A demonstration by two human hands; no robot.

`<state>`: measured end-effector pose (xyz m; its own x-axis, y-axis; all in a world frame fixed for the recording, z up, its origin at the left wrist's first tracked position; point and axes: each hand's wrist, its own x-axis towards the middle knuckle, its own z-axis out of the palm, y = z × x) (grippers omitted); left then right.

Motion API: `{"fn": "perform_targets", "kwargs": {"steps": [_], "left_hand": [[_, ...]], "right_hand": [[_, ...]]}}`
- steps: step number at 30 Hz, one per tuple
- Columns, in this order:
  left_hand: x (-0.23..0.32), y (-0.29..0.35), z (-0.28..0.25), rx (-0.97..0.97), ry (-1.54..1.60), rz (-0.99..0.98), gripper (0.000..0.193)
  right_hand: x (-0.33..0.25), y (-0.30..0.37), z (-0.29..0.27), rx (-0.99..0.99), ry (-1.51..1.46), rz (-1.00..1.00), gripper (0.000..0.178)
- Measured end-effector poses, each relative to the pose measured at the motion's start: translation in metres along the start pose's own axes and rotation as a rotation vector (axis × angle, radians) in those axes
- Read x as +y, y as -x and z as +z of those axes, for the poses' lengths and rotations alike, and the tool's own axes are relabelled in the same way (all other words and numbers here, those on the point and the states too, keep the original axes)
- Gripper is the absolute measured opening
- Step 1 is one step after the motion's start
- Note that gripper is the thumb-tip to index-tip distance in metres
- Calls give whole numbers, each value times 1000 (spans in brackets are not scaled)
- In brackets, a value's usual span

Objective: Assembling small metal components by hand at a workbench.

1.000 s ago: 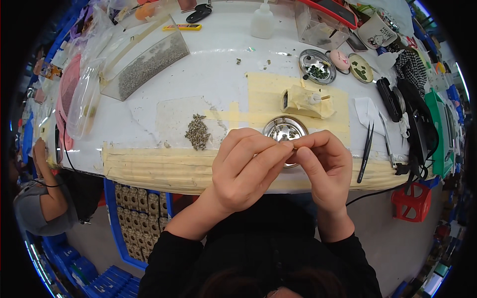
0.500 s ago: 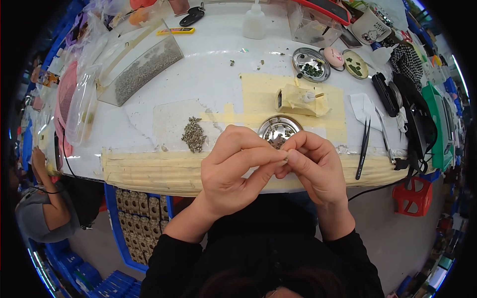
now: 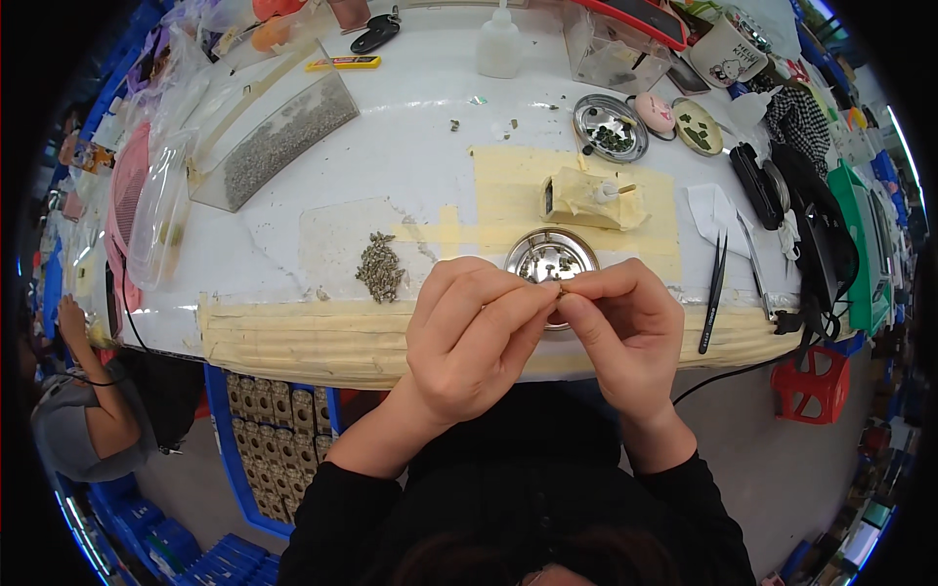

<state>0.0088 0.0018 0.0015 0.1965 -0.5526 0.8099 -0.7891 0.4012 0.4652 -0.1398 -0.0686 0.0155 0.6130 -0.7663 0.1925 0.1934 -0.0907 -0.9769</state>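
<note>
My left hand (image 3: 474, 337) and my right hand (image 3: 630, 337) meet fingertip to fingertip over the near side of a round metal dish (image 3: 550, 242). Both are closed in a pinch on one tiny piece, mostly hidden by the fingers and too small to name. Small dark bits lie in the dish, whose near rim is partly covered by my hands. Left of them a pile of small grey-green pieces (image 3: 380, 268) rests on a clear sheet. Behind the dish stands a block wrapped in cream tape (image 3: 596, 198), with a small white nozzle-like tip on top.
Black tweezers (image 3: 714, 293) and a metal tool (image 3: 754, 256) lie at right. A clear tray of grey granules (image 3: 283, 146) stands at back left, a white squeeze bottle (image 3: 500, 47) behind. A taped roll (image 3: 293, 337) edges the table. A blue crate (image 3: 234, 459) sits below; another person (image 3: 93, 410) is far left.
Both hands have shifted slightly, with the right hand's fingers drawn a little toward the right and straighter. Their fingertips still meet, and more of the dish shows.
</note>
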Motion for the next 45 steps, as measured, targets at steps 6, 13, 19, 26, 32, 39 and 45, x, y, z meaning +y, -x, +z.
{"fn": "perform_targets", "kwargs": {"steps": [6, 13, 19, 26, 32, 39, 45], "left_hand": [[1, -1, 0, -5, 14, -17, 30], [-3, -3, -8, -52, 242, -106, 31], [-2, -3, -14, -99, 365, -163, 31], [0, -3, -9, -28, 196, -87, 31], [1, -3, -3, 3, 33, -15, 30], [2, -3, -3, -8, 26, -25, 30], [1, -4, -8, -41, 151, -52, 32]], "right_hand": [[-1, -1, 0, -1, 120, -57, 10], [-1, -5, -7, -99, -363, 282, 11], [0, -6, -7, -176, -471, 349, 13], [-1, -3, -2, -103, -432, 266, 11], [0, 0, 4, -8, -251, 92, 11], [-1, -2, 0, -46, -303, 187, 10], [0, -4, -6, -122, -408, 293, 12]]}}
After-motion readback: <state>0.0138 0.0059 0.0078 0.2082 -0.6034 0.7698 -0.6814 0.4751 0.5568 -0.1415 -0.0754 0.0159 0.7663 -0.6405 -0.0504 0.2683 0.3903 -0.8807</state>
